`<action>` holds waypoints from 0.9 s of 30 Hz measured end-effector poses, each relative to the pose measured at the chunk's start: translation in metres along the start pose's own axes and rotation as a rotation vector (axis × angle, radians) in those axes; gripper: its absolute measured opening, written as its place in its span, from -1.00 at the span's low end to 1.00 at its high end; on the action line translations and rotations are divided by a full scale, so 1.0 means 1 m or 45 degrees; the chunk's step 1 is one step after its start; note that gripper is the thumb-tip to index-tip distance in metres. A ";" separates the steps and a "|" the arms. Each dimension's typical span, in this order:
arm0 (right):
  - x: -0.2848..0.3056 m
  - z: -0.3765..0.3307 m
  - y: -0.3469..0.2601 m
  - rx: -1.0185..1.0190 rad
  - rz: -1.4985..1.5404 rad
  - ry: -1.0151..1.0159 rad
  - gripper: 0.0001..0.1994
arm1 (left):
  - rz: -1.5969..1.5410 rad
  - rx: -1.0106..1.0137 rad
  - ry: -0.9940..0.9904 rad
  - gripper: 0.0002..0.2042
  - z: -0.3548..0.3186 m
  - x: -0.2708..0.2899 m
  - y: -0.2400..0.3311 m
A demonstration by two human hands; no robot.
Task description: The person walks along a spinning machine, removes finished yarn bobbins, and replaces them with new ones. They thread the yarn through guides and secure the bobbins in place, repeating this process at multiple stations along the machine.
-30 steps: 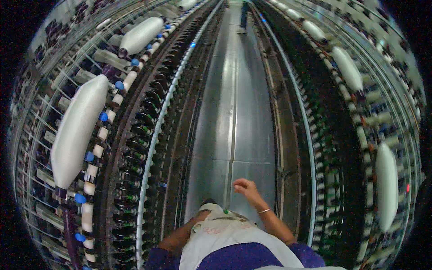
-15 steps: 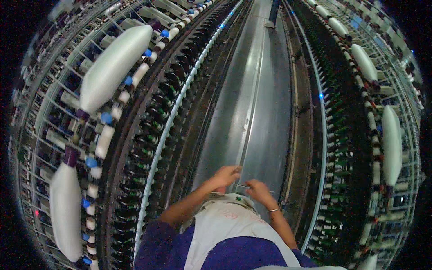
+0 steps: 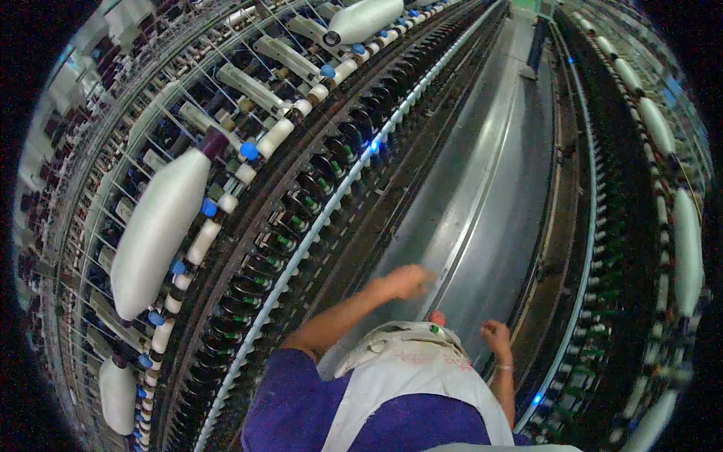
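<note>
My left hand is held out over the aisle floor, ahead of the apron, touching neither machine. Its fingers are smeared by motion, so their grip cannot be read. Lower and to the right, my right hand hangs beside the apron with its fingers curled in. Whatever it may hold is hidden. A pale band circles the right wrist. Between the hands lies the white apron, its pouch top gaping a little, with a small green piece at the edge.
Spinning frames flank the narrow metal floor. On the left one hang large white roving bobbins above dark spindles and a pale rail. More roving bobbins hang at the right. Far ahead stands a person's dark-clad leg.
My hands were close together in front of the apron; now they are apart, the left farther out and the right lowered to the side. The view has swung left, toward the left machine.
</note>
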State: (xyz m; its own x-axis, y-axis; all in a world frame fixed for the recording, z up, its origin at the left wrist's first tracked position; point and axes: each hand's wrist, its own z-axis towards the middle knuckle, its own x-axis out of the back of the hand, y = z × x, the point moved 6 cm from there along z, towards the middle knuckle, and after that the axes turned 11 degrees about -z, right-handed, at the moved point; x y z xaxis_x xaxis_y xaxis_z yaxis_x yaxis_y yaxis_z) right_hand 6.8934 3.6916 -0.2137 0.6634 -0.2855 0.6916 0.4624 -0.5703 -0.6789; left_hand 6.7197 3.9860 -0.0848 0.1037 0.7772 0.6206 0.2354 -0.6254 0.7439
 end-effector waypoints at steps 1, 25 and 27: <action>0.017 0.043 0.001 -0.039 -0.006 -0.042 -0.78 | -0.016 0.013 0.215 -0.56 0.005 0.036 -0.007; 0.019 0.483 -0.713 1.678 0.354 0.002 -0.64 | 1.254 1.447 1.042 -0.69 -0.049 0.726 -0.135; 0.000 0.494 -0.726 1.639 0.234 -0.079 -0.63 | 1.159 1.597 1.079 -0.69 -0.058 0.725 -0.153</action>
State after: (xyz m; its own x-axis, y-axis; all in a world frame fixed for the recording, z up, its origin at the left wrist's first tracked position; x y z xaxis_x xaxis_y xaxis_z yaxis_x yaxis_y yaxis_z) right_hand 6.8489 4.4863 0.1577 0.7867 -0.2247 0.5750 0.5685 0.6268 -0.5329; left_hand 6.7025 4.6411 0.2654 0.2244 -0.2556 0.9404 0.9673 -0.0589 -0.2469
